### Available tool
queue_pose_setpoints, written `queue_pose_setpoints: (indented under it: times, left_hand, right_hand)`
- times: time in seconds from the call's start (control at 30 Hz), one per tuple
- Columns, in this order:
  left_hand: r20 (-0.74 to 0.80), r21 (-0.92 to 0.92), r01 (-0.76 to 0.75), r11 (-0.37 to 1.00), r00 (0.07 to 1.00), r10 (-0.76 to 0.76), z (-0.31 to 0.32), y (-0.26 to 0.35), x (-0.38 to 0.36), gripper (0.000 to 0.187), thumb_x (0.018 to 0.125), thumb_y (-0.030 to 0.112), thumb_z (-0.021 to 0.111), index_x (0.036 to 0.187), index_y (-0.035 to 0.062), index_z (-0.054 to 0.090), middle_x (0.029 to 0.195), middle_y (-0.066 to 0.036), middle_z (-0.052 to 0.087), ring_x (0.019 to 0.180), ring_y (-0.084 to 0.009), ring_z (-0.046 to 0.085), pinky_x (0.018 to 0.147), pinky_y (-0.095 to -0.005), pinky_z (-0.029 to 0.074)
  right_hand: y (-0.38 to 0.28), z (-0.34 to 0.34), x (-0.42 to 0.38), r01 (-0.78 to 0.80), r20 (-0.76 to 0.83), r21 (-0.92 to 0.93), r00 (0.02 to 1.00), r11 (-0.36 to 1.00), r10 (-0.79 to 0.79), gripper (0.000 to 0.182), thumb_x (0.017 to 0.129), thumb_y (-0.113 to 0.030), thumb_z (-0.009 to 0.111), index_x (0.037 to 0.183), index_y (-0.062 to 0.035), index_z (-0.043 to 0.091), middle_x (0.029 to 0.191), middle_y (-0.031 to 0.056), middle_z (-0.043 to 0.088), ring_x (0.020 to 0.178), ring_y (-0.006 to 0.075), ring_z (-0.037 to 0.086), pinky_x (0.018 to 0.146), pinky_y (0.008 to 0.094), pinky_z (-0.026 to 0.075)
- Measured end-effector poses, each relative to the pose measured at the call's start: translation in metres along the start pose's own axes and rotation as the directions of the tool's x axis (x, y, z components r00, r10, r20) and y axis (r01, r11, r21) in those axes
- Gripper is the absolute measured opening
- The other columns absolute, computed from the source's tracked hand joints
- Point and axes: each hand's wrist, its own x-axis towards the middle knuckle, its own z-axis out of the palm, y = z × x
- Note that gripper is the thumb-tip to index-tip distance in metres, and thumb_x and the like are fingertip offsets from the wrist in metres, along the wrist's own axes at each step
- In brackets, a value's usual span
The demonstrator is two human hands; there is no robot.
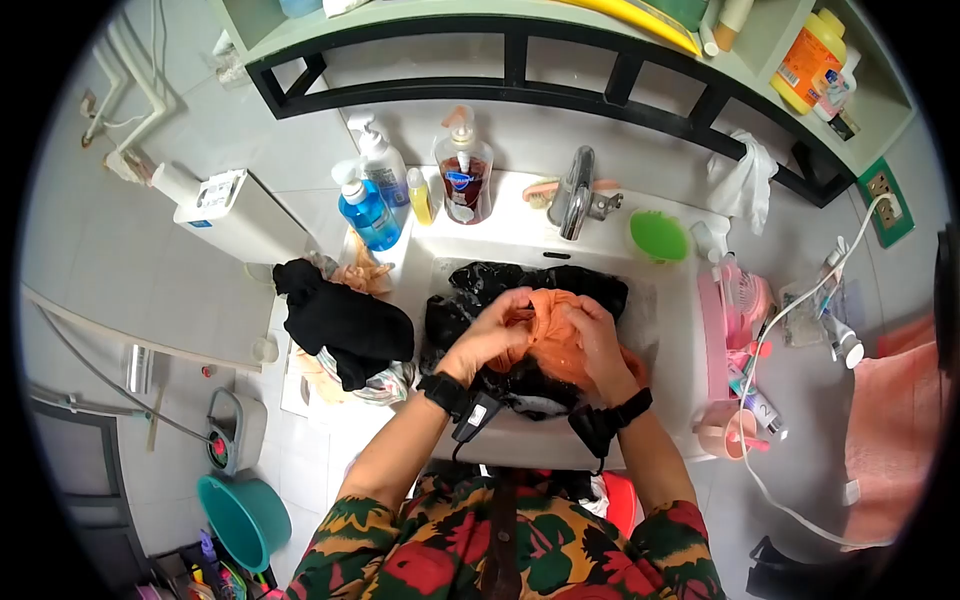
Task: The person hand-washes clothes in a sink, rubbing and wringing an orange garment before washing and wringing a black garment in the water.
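Both of my hands grip an orange cloth garment (560,345) over the sink basin (665,330). My left hand (492,332) is closed on its left side, and my right hand (596,345) holds its right side. Parts of the fingers are hidden in the folds. Wet black clothes (500,278) lie in the basin behind and below the orange garment, with some suds in the water. The metal faucet (575,200) stands at the back of the sink, beyond my hands.
Left of the basin, a black garment (345,320) lies piled on other cloths. Along the sink's back edge stand a blue pump bottle (370,215), a dark red soap bottle (464,180) and a green dish (659,237). A shelf rail (560,60) overhangs. A white cable (790,300) hangs at right.
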Motion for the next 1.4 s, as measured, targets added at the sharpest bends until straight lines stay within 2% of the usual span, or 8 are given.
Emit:
queue_pose_setpoints:
  times: [0.17,0.4,0.5,0.57,0.87,0.97,1.1,1.4]
  left_hand:
    - [-0.193,0.842,0.12,0.526,0.978,0.085,0.005,-0.046,-0.003,0.054,0.069,0.017,0.065,0.12,0.0114,0.047,0.118,-0.015,0.051,0.11,-0.0318,0.047,0.091,-0.0384,0.038]
    - [-0.391,0.339,0.201,0.919,0.919,-0.057,-0.026,-0.037,0.009,0.015,0.079,0.006,0.048,0.09,0.0055,0.058,0.077,-0.008,0.061,0.065,-0.0154,0.059,0.059,-0.0268,0.046]
    - [-0.314,0.045,0.118,0.992,0.944,-0.098,-0.001,-0.006,0.009,0.013,0.079,0.002,0.045,0.084,0.0029,0.057,0.072,-0.002,0.057,0.062,-0.0075,0.052,0.055,-0.0205,0.041]
    - [-0.246,-0.073,0.096,0.993,0.963,-0.111,0.014,0.003,0.012,0.011,0.078,0.002,0.047,0.083,0.0018,0.057,0.073,0.0,0.056,0.064,-0.008,0.052,0.057,-0.0212,0.042]
    - [-0.242,0.278,0.053,0.959,0.97,0.017,0.027,0.035,0.031,0.029,0.062,0.003,0.063,0.09,0.0004,0.055,0.074,-0.005,0.057,0.068,-0.0118,0.053,0.064,-0.0233,0.044]
    - [-0.2,0.905,-0.015,0.425,0.866,0.458,0.002,0.026,0.032,0.028,0.066,0.013,0.068,0.089,0.0029,0.057,0.083,-0.013,0.058,0.08,-0.0271,0.056,0.073,-0.0332,0.045]
    - [-0.262,0.667,0.128,0.734,0.962,0.07,-0.034,-0.027,0.031,0.045,0.066,0.018,0.07,0.105,0.0029,0.054,0.104,-0.017,0.056,0.097,-0.0316,0.054,0.082,-0.034,0.044]
    - [-0.026,0.992,0.075,0.105,0.913,-0.407,0.0,-0.038,0.019,0.097,0.059,0.032,0.072,0.138,0.0214,0.018,0.145,-0.012,0.014,0.131,-0.0432,0.006,0.107,-0.0442,0.015]
  right_hand:
    - [-0.025,0.015,-0.011,0.069,-0.128,0.223,0.991,0.972,-0.041,0.009,0.079,-0.005,0.049,0.08,-0.0005,0.057,0.073,-0.0017,0.053,0.067,0.0058,0.048,0.06,0.0194,0.041]
    - [-0.02,-0.045,-0.028,0.058,-0.111,-0.002,0.992,0.998,-0.058,0.01,0.074,-0.004,0.047,0.076,-0.0006,0.057,0.064,0.0016,0.054,0.061,0.0083,0.05,0.056,0.0216,0.042]
    - [-0.012,-0.052,-0.029,0.026,0.064,-0.504,0.998,0.863,0.008,0.017,0.072,-0.006,0.05,0.087,0.0007,0.056,0.074,0.0069,0.057,0.069,0.0153,0.055,0.062,0.026,0.045]
    - [-0.003,-0.031,-0.035,0.509,0.232,-0.731,0.812,0.455,-0.536,0.034,0.069,-0.009,0.055,0.102,0.0006,0.052,0.091,0.0129,0.057,0.083,0.0253,0.057,0.073,0.0315,0.046]
    - [0.028,-0.03,-0.022,0.133,-0.004,-0.905,0.948,0.405,-0.319,0.044,0.068,-0.007,0.055,0.112,-0.007,0.052,0.094,0.0169,0.059,0.083,0.0333,0.058,0.075,0.0395,0.046]
    - [0.024,-0.076,-0.011,-0.006,-0.128,-0.918,0.95,0.397,-0.283,0.039,0.07,-0.009,0.057,0.108,-0.0064,0.054,0.092,0.0163,0.061,0.084,0.033,0.059,0.073,0.0392,0.047]
    - [0.022,-0.096,-0.014,-0.021,-0.09,-0.927,0.982,0.375,-0.167,0.041,0.07,-0.008,0.057,0.111,-0.0068,0.052,0.095,0.0143,0.06,0.088,0.0316,0.058,0.076,0.0395,0.046]
    - [0.033,-0.068,-0.031,0.252,0.258,-0.963,0.964,0.098,0.06,0.056,0.073,-0.008,0.059,0.124,-0.0027,0.037,0.102,0.0225,0.053,0.089,0.0362,0.057,0.077,0.0398,0.048]
